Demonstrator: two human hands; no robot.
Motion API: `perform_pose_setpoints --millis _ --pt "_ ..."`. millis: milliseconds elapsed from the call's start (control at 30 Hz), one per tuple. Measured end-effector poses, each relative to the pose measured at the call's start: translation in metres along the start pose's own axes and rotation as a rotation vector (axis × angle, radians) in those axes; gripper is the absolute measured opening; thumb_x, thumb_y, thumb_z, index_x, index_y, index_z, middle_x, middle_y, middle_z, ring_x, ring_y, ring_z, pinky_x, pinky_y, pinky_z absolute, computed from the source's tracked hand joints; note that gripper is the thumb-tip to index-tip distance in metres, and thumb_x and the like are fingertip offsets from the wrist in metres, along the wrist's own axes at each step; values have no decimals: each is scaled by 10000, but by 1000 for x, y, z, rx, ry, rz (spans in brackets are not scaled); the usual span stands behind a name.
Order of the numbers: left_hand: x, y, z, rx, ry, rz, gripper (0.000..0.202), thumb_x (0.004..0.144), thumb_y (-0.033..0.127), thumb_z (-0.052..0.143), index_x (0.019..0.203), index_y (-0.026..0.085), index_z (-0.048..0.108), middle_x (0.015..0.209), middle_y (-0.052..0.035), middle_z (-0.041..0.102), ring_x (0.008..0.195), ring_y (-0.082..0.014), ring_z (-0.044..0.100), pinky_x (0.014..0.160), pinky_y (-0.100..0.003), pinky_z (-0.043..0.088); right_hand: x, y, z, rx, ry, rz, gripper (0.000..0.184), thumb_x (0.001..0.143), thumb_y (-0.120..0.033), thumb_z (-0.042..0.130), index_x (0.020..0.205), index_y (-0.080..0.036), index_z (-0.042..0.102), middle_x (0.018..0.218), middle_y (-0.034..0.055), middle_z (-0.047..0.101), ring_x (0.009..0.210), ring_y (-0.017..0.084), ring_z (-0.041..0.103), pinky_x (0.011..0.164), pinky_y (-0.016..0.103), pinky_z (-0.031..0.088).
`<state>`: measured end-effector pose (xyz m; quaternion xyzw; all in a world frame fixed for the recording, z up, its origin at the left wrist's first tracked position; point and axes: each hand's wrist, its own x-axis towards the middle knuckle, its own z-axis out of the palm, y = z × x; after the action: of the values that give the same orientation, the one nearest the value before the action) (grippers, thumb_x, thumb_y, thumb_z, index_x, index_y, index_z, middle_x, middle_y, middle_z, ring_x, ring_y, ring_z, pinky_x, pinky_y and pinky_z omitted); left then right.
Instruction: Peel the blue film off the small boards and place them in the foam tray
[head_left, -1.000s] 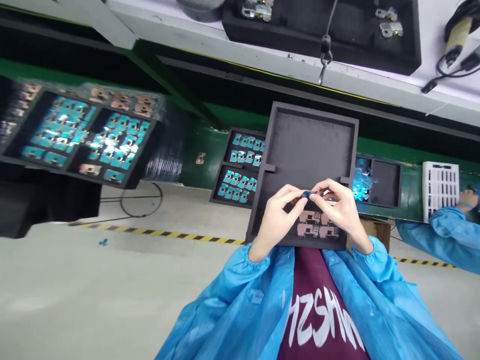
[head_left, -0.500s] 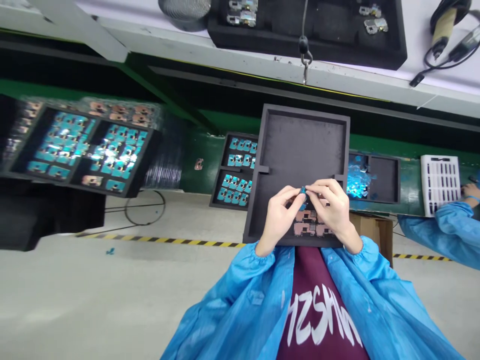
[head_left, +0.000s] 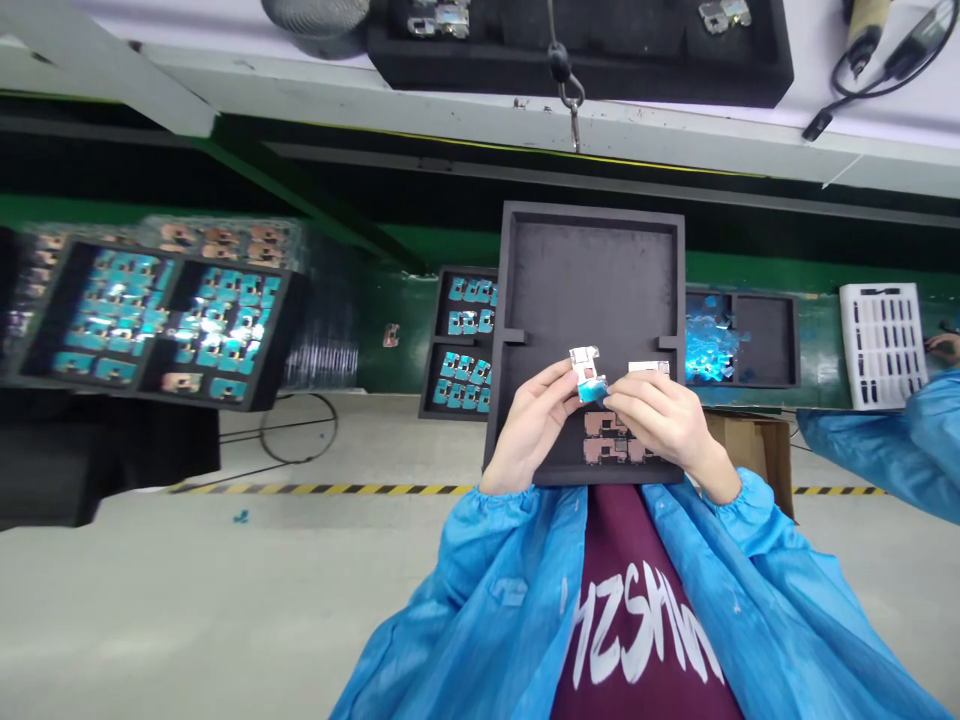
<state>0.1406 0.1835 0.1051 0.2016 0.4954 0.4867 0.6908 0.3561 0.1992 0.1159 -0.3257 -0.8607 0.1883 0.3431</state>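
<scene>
My left hand [head_left: 537, 415] pinches a small silvery metal plate [head_left: 583, 357] with cut-outs, held above the near half of a black foam tray [head_left: 592, 270]. Blue film [head_left: 592, 391] covers the plate's lower end. The fingers of my right hand [head_left: 667, 418] are closed at that film's right corner; the fingertips partly hide the grip. Below my hands, several copper-coloured plates [head_left: 604, 450] lie in the tray. Another silvery piece [head_left: 646, 367] shows just behind my right fingers.
A foam tray of blue-filmed plates [head_left: 466, 345] lies left of mine; a bin of crumpled blue film [head_left: 709, 345] is at right. Further left stands a larger filled tray [head_left: 169, 325]. A co-worker's sleeve [head_left: 892, 440] and a white slotted tray [head_left: 879, 345] are far right.
The plate has tilted up into view, showing its silvery face, with blue film at its lower end. My hands have moved slightly apart. The whole view has shifted a little.
</scene>
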Motion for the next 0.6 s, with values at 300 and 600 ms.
perform_pose_setpoints --millis 300,600 --pt "1 10 2 584 64 334 227 1007 350 745 1166 228 851 1082 -51 806 884 -198 774 893 -360 644 -46 11 -12 132 421 307 77 1062 -229 653 1071 -280 709 988 26 777 926 215 767 853 408 650" --pt "24 -1 10 1316 -254 429 272 1086 184 580 1188 228 829 1060 -70 757 1052 -265 701 987 -402 561 -154 223 -11 31 433 1318 390 912 -505 677 1063 -148 717 876 84 786 839 243 765 742 332 616"
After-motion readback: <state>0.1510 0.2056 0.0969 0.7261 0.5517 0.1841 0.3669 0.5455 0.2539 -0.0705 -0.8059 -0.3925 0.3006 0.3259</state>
